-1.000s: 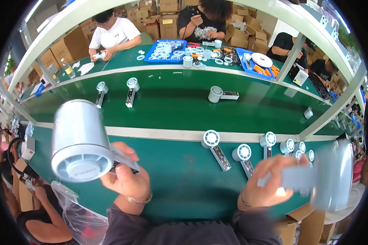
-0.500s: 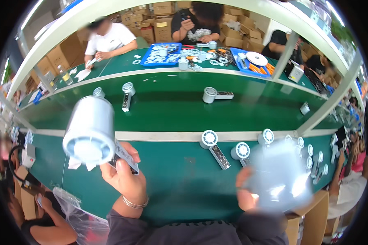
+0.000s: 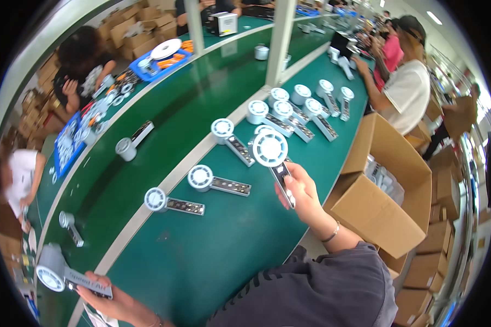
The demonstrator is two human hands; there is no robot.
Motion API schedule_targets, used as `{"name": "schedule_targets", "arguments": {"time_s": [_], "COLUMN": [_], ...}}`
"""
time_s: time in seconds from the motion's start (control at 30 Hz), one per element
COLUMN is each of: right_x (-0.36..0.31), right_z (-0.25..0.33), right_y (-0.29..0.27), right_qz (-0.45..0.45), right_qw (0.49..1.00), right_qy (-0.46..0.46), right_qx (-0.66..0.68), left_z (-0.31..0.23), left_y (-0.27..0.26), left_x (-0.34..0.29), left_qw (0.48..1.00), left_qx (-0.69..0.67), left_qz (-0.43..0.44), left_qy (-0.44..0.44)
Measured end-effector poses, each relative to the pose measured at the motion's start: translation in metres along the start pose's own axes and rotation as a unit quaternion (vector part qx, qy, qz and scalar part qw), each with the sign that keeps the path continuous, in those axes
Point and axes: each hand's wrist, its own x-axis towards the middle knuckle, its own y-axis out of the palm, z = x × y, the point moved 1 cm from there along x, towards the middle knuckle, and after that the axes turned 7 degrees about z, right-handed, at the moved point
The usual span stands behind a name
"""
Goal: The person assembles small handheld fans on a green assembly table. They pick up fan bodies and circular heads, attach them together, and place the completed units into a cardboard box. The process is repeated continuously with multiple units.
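At the lower left, my left hand [image 3: 108, 300] is closed around the handle of a grey handheld fan [image 3: 51, 267], with its round head pointing away from my fingers. My right hand [image 3: 301, 192] grips a second handheld fan [image 3: 270, 148] by its dark handle. That fan's round white grille faces me, above the green table [image 3: 213, 250]. Just beyond it lie several more fans [image 3: 282, 109] in a cluster, their handles showing open circuitry. Nearer the middle, a fan [image 3: 201, 177] and another fan [image 3: 156, 200] lie on their own.
An opened cardboard box [image 3: 365, 201] with plastic-wrapped pale parts stands right of the table. Past the pale rail [image 3: 147, 218], a green belt [image 3: 169, 131] carries a few fans. A white post [image 3: 278, 49] rises from the rail. Co-workers sit across and to the right.
The view has swung to the right. My right hand, earlier behind a blurred pale-grey thing, now clearly holds a fan near the cluster. My left hand still holds its fan, now at the lower left.
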Motion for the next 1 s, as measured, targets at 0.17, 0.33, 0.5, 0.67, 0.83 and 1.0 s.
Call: {"name": "schedule_targets", "arguments": {"time_s": [0.17, 0.33, 0.5, 0.67, 0.83, 1.0], "right_x": [0.007, 0.017, 0.044, 0.075, 0.108, 0.115], "right_z": [0.010, 0.009, -0.002, -0.037, -0.066, -0.057], "right_y": [-0.031, -0.077, -0.178, -0.288, -0.356, -0.357], "right_qz": [-0.094, -0.219, -0.379, -0.531, -0.552, -0.507], "right_qw": [0.993, 0.973, 0.924, 0.842, 0.737, 0.718], "right_qy": [-0.021, -0.065, -0.038, 0.039, 0.180, 0.243], "right_qx": [0.062, 0.043, 0.041, -0.088, -0.346, -0.411], "left_z": [0.002, -0.002, 0.007, 0.015, 0.017, 0.026], "left_y": [0.011, 0.015, -0.020, -0.018, 0.002, -0.005], "left_x": [-0.005, -0.004, 0.004, 0.002, 0.005, 0.008], "left_qw": [1.000, 1.000, 0.993, 0.880, 0.997, 0.998], "left_qx": [0.001, 0.003, 0.072, 0.431, 0.074, 0.036], "left_qz": [0.020, -0.013, 0.092, 0.091, 0.013, 0.050], "left_qy": [-0.007, -0.027, 0.029, 0.178, -0.002, -0.023]}}
